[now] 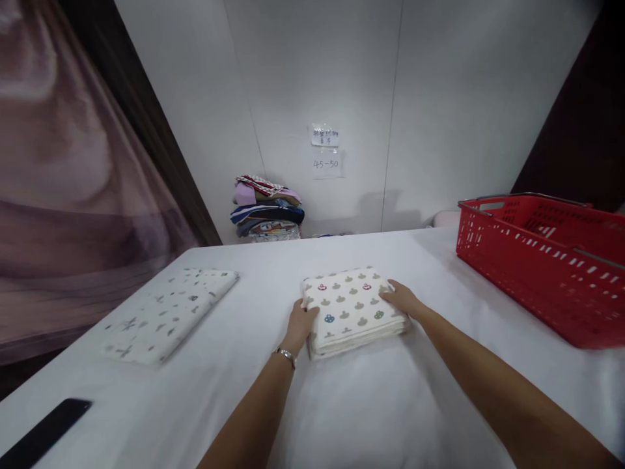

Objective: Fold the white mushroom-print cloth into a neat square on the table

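The left hand (pixel 299 326) and right hand (pixel 403 298) gripped the folded mushroom-print cloth (pixel 352 301) at either side, apparently straightening it, which called for even pressure.

At centre, left hand (pixel 299 327) and right hand (pixel 403 301) hide bits of cloth (pixel 349 303); basket (pixel 532 280), far right, and black object (pixel 49 431), lower left, are cropped.

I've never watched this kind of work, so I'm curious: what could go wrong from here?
The folded cloth shows several layers at its near edge; with the left hand and right hand on opposite sides, uneven pressure might skew them. The black flat object lies toward the table's left edge, so a stray elbow could nudge it.
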Motion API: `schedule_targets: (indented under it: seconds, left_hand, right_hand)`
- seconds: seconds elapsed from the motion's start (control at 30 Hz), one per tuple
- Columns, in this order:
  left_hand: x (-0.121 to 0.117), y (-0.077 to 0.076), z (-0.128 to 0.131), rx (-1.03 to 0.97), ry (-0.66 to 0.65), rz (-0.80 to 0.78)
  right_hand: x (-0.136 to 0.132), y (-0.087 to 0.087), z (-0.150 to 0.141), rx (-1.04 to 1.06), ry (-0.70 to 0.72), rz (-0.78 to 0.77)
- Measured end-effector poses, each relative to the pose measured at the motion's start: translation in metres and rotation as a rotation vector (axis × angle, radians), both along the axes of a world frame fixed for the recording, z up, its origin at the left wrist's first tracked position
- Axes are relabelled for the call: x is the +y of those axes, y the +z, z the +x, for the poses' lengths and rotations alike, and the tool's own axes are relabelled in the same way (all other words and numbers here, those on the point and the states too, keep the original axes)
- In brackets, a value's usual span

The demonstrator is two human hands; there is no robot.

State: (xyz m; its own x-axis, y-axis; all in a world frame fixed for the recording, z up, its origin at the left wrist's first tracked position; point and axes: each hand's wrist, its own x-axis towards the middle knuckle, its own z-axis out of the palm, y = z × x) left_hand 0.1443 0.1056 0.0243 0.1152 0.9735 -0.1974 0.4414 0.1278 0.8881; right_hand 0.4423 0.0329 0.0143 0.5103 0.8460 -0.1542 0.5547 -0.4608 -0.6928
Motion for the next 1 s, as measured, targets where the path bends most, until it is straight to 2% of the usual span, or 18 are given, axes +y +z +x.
schedule_targets:
  seconds: [0.1, 0.2, 0.27, 0.33, 0.4, 0.5, 0.6, 0.67, 0.8, 0.9, 1.0]
  left_hand:
    - [-0.009, -0.002, -0.001, -0.048, -0.041, -0.012]
    - [-0.021, -0.008, -0.006, -0.002, -0.118, 0.008]
    - [-0.026, -0.010, -0.009, 0.072, -0.154, 0.030]
    - [-0.028, -0.008, -0.009, 0.156, -0.178, 0.054]
    - [-0.028, 0.000, -0.004, 0.237, -0.205, 0.119]
    - [-0.028, 0.014, 0.009, 0.370, -0.267, 0.306]
    - [-0.030, 0.018, 0.026, 0.544, -0.361, 0.455]
    - [-0.032, 0.013, 0.034, 0.641, -0.423, 0.502]
    - [-0.034, -0.005, 0.036, 0.730, -0.472, 0.531]
    - [-0.034, -0.009, 0.033, 0.735, -0.470, 0.540]
    - [-0.035, -0.007, 0.032, 0.717, -0.470, 0.533]
  right_hand:
    - [-0.035, -0.003, -0.002, 0.178, -0.005, 0.052]
    - [-0.075, -0.009, -0.007, 0.289, 0.050, 0.120]
    - [-0.093, -0.010, -0.010, 0.280, 0.066, 0.121]
    - [-0.100, -0.007, -0.012, 0.158, 0.078, 0.086]
    - [-0.095, 0.001, -0.014, -0.073, 0.098, 0.075]
    - [-0.072, 0.017, -0.023, -0.410, 0.185, 0.179]
    - [-0.046, 0.027, -0.037, -0.576, 0.311, 0.230]
    - [-0.032, 0.023, -0.044, -0.624, 0.375, 0.159]
    - [-0.020, 0.000, -0.041, -0.647, 0.409, 0.009]
    - [-0.019, -0.014, -0.035, -0.676, 0.403, 0.021]
    - [-0.020, -0.018, -0.033, -0.697, 0.407, 0.043]
